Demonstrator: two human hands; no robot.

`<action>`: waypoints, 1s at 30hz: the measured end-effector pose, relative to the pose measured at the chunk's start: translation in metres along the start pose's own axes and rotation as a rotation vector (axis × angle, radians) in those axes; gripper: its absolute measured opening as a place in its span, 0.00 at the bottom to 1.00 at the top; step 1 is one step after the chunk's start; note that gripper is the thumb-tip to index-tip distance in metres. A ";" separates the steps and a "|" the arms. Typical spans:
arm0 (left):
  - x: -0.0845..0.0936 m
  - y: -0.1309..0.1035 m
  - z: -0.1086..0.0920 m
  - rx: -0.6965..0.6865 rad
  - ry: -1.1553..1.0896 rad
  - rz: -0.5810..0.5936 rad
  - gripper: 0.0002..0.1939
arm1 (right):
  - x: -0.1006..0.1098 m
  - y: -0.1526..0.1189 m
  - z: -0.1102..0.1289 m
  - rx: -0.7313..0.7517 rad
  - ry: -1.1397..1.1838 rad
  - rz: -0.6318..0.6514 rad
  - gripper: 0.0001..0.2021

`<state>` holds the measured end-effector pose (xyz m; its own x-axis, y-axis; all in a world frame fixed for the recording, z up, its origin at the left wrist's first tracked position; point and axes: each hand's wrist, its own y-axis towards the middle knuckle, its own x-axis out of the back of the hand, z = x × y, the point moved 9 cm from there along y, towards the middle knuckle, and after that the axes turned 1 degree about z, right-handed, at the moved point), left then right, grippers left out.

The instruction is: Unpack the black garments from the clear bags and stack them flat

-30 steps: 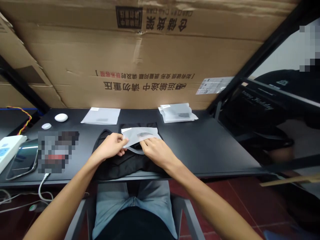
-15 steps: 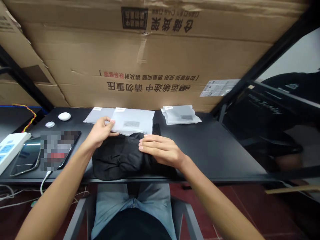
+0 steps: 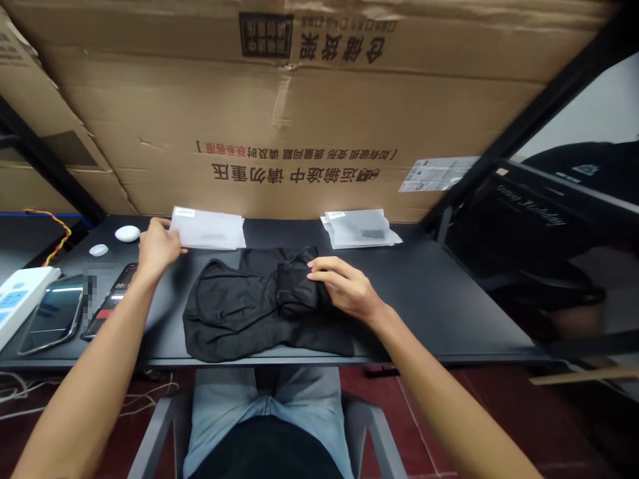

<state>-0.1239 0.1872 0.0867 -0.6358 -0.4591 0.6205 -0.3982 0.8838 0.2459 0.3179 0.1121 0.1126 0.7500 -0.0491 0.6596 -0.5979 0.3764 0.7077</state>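
1. A white power strip (image 3: 22,293) sat at the far left edge of the black table (image 3: 439,293), with a red-yellow wire (image 3: 54,233) behind it.
2. Two phones lay beside it: one with a dark reflective screen (image 3: 52,316), and one (image 3: 107,303) with a lit display, partly blurred.
3. Two small white oval objects (image 3: 127,233) rested near the back of the table, left of the hands.
4. The left hand (image 3: 156,247) pinched the left edge of a frosted plastic bag (image 3: 210,230), fingers closed on it. The bag lay flat at the back of the table, against the cardboard box (image 3: 299,120), with a small white label on its corner.
5. A black garment (image 3: 239,309) lay crumpled in the table's middle, just in front of the bag, its lower edge reaching the near table edge.
6. The right hand (image 3: 344,289) rested on the garment's right part, fingers loosely curled and touching the bunched fabric; I couldn't tell whether it was actually gripping it.
7. A stack of frosted bags (image 3: 359,228) sat further right at the back, well apart from both hands.
8. A white sheet with print (image 3: 434,174) was stuck to the box on the right.
9. The person's jeans (image 3: 264,406) showed below the table.
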 end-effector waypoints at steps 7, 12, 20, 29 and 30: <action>-0.008 -0.046 -0.075 -0.195 0.614 -0.038 0.21 | 0.002 -0.022 -0.022 -0.116 0.004 0.094 0.17; -0.077 -0.124 -0.152 -0.501 0.287 0.282 0.13 | -0.001 -0.039 -0.029 -0.221 0.004 0.178 0.21; -0.159 -0.225 -0.212 -0.842 0.329 0.498 0.20 | 0.014 -0.044 -0.020 -0.327 -0.040 0.123 0.13; -0.148 -0.208 -0.187 -0.605 0.152 0.374 0.05 | 0.004 -0.043 -0.015 -0.342 -0.024 0.186 0.04; -0.141 -0.203 -0.181 -0.563 0.099 0.353 0.05 | 0.001 -0.043 -0.017 -0.343 -0.025 0.206 0.03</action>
<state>0.1667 0.0890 0.0838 -0.5899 -0.1474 0.7939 0.2452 0.9041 0.3501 0.3494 0.1112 0.0785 0.6147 0.0383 0.7878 -0.6022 0.6679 0.4373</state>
